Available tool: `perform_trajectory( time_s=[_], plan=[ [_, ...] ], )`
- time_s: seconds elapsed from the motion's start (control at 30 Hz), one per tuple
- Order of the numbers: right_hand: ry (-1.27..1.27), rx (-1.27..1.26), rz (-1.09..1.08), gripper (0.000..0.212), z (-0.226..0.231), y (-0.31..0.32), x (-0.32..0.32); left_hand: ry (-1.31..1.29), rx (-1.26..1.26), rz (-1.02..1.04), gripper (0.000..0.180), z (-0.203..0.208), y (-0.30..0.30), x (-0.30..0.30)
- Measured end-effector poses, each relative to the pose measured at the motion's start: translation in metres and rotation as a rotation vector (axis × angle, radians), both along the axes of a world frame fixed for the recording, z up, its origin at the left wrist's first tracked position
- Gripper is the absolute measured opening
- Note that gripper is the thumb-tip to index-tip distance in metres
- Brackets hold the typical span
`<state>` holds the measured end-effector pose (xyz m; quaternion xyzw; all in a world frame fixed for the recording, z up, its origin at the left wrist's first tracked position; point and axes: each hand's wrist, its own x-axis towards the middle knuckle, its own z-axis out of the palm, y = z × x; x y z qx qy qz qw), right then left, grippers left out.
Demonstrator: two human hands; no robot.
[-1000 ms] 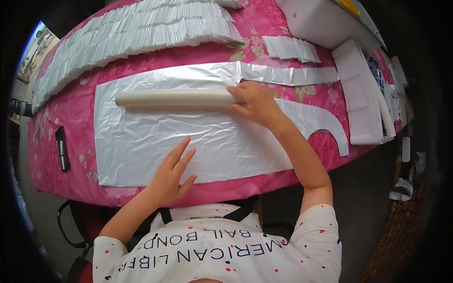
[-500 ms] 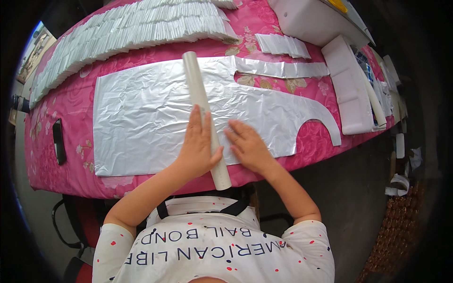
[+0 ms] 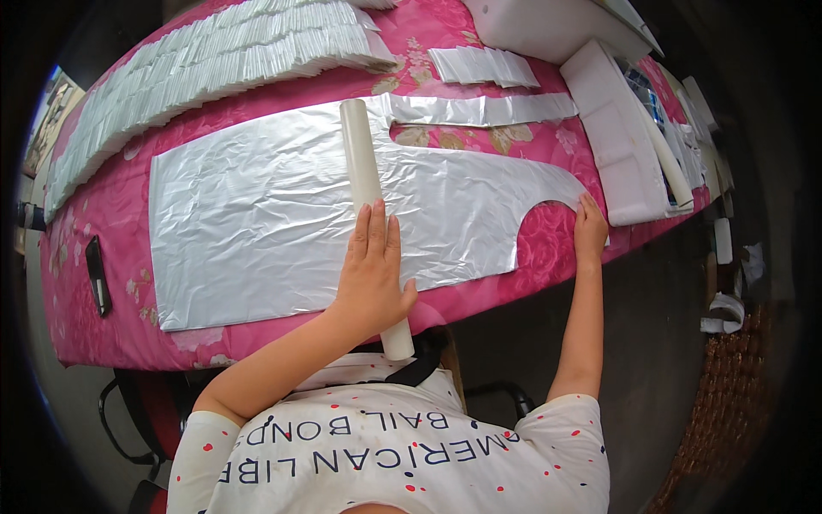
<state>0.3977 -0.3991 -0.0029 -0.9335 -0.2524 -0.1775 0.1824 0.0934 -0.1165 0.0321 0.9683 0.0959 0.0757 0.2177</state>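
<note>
A thin silvery-white plastic sheet (image 3: 248, 223) lies spread and creased, with two straps at its right end and a curved cutout between them. Across its middle rests a pale plastic tube (image 3: 360, 158), its near end sticking out past the table edge. My left hand (image 3: 372, 272) lies flat on the tube, fingers stretched and thumb out to the side. At the sheet's right end my right hand (image 3: 591, 227) is closed on the tip of the nearer strap, fingers pinched together; the strap's end is partly hidden in it.
Long rows of folded white plastic packets (image 3: 223, 73) cover the back left, and a smaller stack (image 3: 484, 66) lies at the back. White foam boxes (image 3: 612, 146) stand at the right. A black phone-like object (image 3: 98, 276) lies near the left edge of the pink flowered tablecloth (image 3: 68, 330).
My right hand has gone from beside the tube out to the right and closed on the nearer strap's tip. My left hand stays on the tube, which is a little more upright in view.
</note>
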Motion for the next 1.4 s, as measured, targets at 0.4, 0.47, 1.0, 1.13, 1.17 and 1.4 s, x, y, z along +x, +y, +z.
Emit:
perform_trajectory(
  time_s=[0.4, 0.47, 1.0, 1.13, 1.17, 1.4],
  plan=[
    [0.546, 0.448, 0.330, 0.011, 0.061, 0.145, -0.172, -0.287, -0.734, -0.064, 0.066, 0.014, 0.014, -0.009],
    [0.725, 0.496, 0.632, 0.011, 0.071, 0.175, -0.218, -0.253, -1.412, 0.158, 0.055, 0.016, 0.020, -0.013],
    [0.930, -0.156, 0.406, 0.045, 0.083, 0.153, -0.266, -0.116, -0.158, 0.565, 0.031, 0.019, 0.226, -0.176],
    [0.926, -0.264, 0.399, 0.045, 0.064, 0.153, -0.274, -0.327, -0.017, 0.292, 0.035, 0.031, 0.161, -0.095],
    [0.962, -0.249, 0.397, 0.048, 0.065, 0.154, -0.273, -0.261, -0.142, 0.238, 0.038, 0.030, 0.136, -0.078],
    [1.127, -0.263, 0.442, 0.050, 0.070, 0.147, -0.249, -0.137, -0.041, -0.015, 0.058, -0.031, 0.070, -0.011]
  ],
)
